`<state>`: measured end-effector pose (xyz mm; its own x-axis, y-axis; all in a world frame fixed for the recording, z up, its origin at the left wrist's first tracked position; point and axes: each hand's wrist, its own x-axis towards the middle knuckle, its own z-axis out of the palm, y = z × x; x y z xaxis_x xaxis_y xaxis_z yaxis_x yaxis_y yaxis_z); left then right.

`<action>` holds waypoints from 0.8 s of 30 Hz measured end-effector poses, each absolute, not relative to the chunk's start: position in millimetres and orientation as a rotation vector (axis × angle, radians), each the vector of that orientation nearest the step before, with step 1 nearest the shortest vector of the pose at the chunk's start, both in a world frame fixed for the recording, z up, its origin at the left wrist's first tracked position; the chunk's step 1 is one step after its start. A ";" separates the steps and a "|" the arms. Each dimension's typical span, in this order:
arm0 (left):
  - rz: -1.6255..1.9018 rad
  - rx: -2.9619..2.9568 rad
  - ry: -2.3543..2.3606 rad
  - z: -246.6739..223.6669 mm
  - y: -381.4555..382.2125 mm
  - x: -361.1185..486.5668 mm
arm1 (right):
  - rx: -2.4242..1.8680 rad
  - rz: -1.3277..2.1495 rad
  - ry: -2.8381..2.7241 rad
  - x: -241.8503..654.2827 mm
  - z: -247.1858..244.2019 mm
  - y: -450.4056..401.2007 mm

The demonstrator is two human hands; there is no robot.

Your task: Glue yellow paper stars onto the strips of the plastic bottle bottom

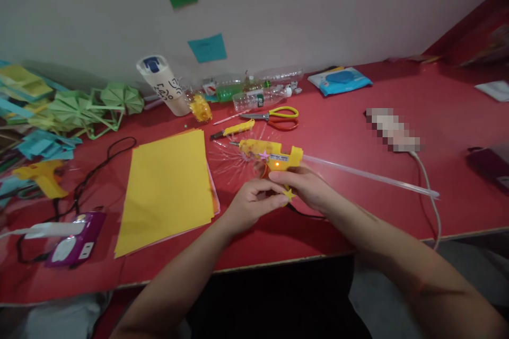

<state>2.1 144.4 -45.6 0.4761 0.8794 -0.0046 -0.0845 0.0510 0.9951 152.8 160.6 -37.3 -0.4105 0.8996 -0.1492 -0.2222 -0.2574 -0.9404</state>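
Observation:
My left hand [254, 201] pinches a small yellow star [290, 194] between thumb and fingertips. Just to its right, my right hand [304, 184] is wrapped round the handle of a yellow glue gun [260, 148], which has an orange light lit. The gun's nozzle points left, and a long clear glue stick [369, 174] sticks out of its back end. A small pink star [264, 155] shows against the gun's side. Thin clear strands [230, 161] fan out on the red table under the nozzle.
Yellow paper sheets [169, 185] lie left of my hands. Behind the gun are a cutter [238, 127], scissors [284, 113], plastic bottles [258, 99] and a white tumbler [169, 90]. A second glue gun [45, 177] and a purple power strip [77, 241] are at left.

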 end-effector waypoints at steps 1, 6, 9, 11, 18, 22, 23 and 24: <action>0.883 1.290 0.798 -43.4 145.7 1.1 | -0.928 1.713 -1.151 154.2 -35.6 161.7; 1.133 1.252 0.981 -26.8 160.3 -13.7 | -1.010 1.374 -1.244 174.3 -23.4 175.1; 1.127 1.262 1.075 -22.4 168.0 -21.3 | -1.090 1.331 -1.296 177.2 -22.3 178.8; 1.118 1.263 1.096 -25.3 170.2 -23.3 | -1.163 1.302 -1.305 172.6 -26.2 176.0; 1.328 1.372 1.216 -36.8 168.3 -36.0 | -1.142 1.371 -1.401 175.2 -43.6 157.9; 1.375 1.467 1.302 -33.5 167.5 -43.4 | -1.038 1.319 -1.547 181.8 -47.3 153.4; 1.392 1.517 1.322 -33.1 167.2 -43.8 | -1.030 1.298 -1.577 181.6 -47.8 152.5; 1.409 1.579 1.338 -33.1 166.7 -43.8 | -1.028 1.273 -1.600 180.9 -48.2 151.6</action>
